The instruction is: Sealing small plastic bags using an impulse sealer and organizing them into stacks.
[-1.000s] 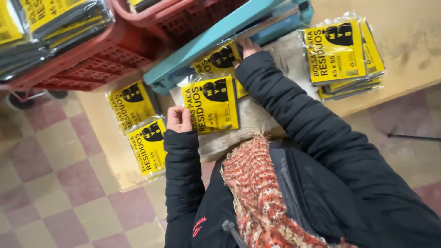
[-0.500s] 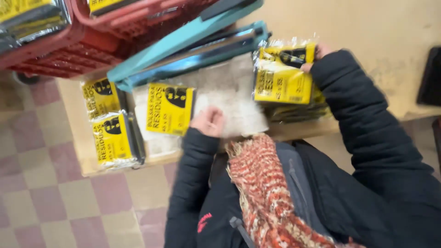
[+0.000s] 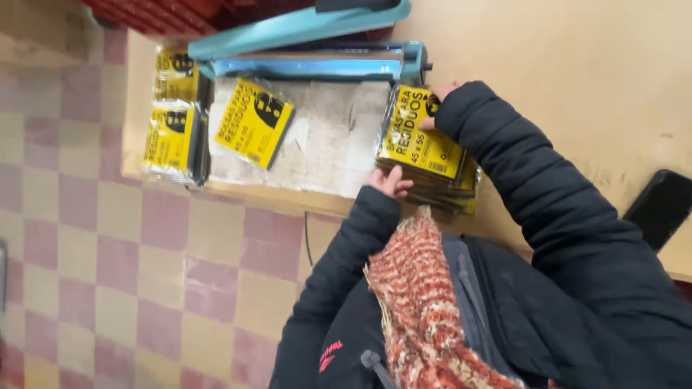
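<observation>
A stack of yellow-and-black plastic packets (image 3: 424, 144) lies on the wooden table (image 3: 562, 79). My left hand (image 3: 391, 181) grips the stack's near corner. My right hand (image 3: 438, 92), mostly hidden by my dark sleeve, rests on the stack's far edge. A single yellow packet (image 3: 254, 121) lies apart on a grey mat (image 3: 328, 144), to the left of the stack. Behind the mat stands a teal heat sealer (image 3: 310, 43) with its arm raised.
Two more yellow packets (image 3: 173, 122) lie at the table's left end. Red crates (image 3: 180, 11) sit at the top. A black phone (image 3: 659, 207) lies at the right. A checkered tile floor (image 3: 108, 274) runs below the table edge.
My left hand has let go of the single packet on the mat and moved right to the stack. The view has swung right, so crates and packets slid left.
</observation>
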